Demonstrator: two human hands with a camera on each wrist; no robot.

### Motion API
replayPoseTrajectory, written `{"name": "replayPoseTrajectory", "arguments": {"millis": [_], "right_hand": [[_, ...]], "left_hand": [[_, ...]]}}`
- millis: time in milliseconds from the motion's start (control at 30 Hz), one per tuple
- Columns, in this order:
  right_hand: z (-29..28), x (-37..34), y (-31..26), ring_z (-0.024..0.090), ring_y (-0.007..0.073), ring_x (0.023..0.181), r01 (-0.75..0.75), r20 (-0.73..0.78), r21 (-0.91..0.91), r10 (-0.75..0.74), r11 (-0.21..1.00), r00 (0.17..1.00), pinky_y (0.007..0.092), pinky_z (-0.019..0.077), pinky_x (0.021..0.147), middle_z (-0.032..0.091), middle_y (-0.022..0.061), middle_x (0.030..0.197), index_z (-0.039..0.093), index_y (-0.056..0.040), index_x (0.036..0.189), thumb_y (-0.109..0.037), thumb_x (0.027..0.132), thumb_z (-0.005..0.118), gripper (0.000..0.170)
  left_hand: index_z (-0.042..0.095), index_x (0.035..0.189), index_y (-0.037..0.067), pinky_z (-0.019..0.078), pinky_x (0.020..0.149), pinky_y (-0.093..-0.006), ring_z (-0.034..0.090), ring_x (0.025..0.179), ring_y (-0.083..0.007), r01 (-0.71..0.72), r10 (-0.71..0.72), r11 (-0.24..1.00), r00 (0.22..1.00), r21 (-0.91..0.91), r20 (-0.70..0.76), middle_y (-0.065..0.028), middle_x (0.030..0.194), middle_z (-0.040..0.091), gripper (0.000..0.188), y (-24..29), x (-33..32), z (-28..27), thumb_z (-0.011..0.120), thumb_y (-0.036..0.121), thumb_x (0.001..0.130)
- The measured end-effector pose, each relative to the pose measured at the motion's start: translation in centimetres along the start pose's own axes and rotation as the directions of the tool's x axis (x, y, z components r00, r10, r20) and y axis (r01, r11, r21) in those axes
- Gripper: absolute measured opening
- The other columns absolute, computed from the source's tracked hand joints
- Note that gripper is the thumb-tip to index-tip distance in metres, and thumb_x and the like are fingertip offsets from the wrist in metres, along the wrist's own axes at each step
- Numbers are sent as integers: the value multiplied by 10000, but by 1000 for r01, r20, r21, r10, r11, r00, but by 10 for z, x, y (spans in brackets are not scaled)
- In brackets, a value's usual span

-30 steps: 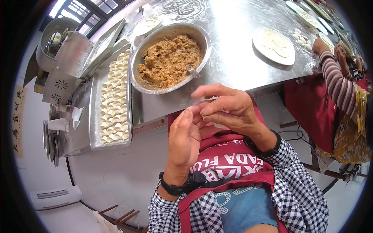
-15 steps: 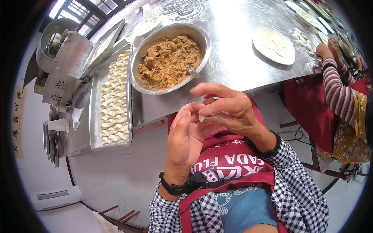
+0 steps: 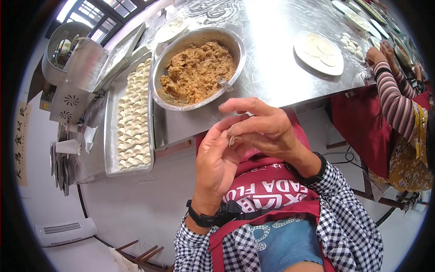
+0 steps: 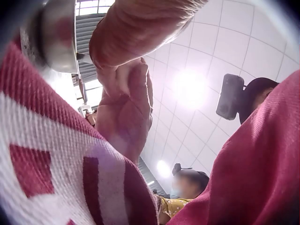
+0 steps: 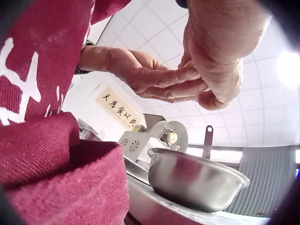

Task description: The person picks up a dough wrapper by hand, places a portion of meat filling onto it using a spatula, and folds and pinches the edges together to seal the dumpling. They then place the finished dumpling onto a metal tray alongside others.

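Observation:
In the head view, both hands meet in front of the apron, fingertips together around a small dumpling [image 3: 234, 140]. Only a pale edge of its dough shows; the fingers cover the rest. My left hand [image 3: 217, 161] cups it from the left, palm up, its thumb against the dough. From the right, my right hand [image 3: 269, 129] pinches the edge between thumb and index finger. The right wrist view has the left hand's fingers [image 5: 176, 86] lying under the right hand. Past them stands a large steel bowl [image 3: 158, 93] of minced brown filling [image 3: 199, 70].
Left of the bowl, a metal tray [image 3: 108, 156] holds rows of folded dumplings [image 3: 133, 122]. A plate [image 3: 333, 71] with round wrappers [image 3: 326, 46] lies on the steel table [image 3: 267, 59], near small dough balls [image 3: 351, 45]. Another person's striped sleeve [image 3: 392, 97] is at right.
My fingers shift slightly around the dumpling: the right thumb and index finger move left, closer to the left thumb. At the right, the other person's hands have moved a little.

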State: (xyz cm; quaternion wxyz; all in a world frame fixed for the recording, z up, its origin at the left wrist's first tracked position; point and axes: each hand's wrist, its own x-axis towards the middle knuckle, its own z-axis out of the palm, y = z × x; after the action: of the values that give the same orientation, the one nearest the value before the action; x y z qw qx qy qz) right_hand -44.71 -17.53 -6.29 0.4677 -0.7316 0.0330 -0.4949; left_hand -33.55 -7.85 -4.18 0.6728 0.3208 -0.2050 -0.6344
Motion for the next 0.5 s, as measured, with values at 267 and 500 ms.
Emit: {"name": "replayPoseTrajectory", "arguments": {"millis": [267, 500], "right_hand": [[-1, -1, -2, 593, 209, 911, -58, 17, 44, 57, 997, 998, 286, 501, 712, 532, 178, 1138, 640, 9, 865, -5, 719, 664, 149], [-4, 4, 2, 587, 208, 906, 182, 34, -103, -179, 978, 983, 290, 487, 723, 559, 171, 1092, 634, 10, 843, -9, 722, 667, 127]], "left_hand": [[410, 1215, -23, 422, 945, -365, 517, 1064, -202, 20, -19, 999, 999, -47, 26, -139, 1175, 500, 319, 0, 0, -2, 375, 122, 934], [427, 1211, -13, 426, 939, -359, 520, 1057, -195, -8, 11, 990, 1000, -138, 24, -128, 1161, 510, 312, -2, 0, -2, 390, 123, 933]]}}
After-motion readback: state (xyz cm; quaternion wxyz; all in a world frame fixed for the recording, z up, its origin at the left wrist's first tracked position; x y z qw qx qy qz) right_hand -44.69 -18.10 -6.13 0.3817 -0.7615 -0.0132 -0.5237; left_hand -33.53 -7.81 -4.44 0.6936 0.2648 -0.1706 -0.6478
